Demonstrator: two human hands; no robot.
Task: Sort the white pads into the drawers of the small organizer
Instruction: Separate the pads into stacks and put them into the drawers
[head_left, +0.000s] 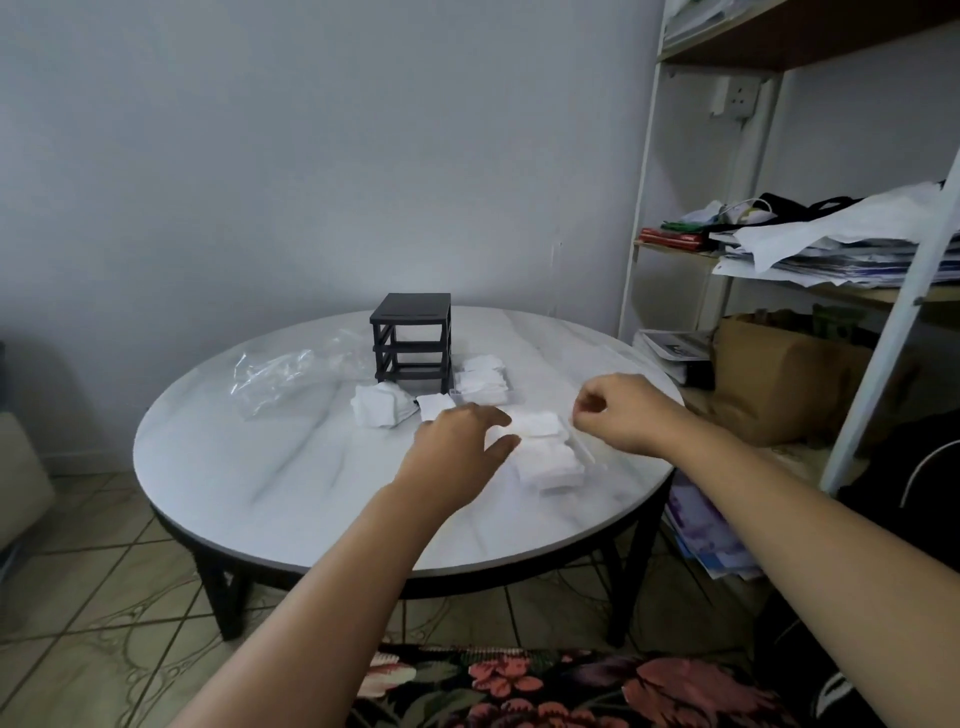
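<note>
On the counter (291, 467), near edge | I am reaching my left hand (457, 441), fingers spread, onto white pads (545, 447) in a clear drawer; right hand (618, 410) curled, apparently empty | organizer (411, 340) standing drawerless behind | advising: be squaring stacks, be steadying the drawer.

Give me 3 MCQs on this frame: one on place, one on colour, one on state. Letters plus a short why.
1. Where does the clear plastic bag lie relative to the organizer frame?
A. to its left
B. on top of it
C. to its right

2. What colour is the organizer frame?
A. white
B. black
C. red

3. What state are the frame's drawer slots in?
A. all filled with shut drawers
B. empty, open right through
C. covered by a cloth

Answers:
1 A: the bag rests on the round table left of the frame.
2 B: the frame is dark black against the pale wall.
3 B: the wall and table show through the bays; pads sit in a clear drawer beside the frame.
</note>
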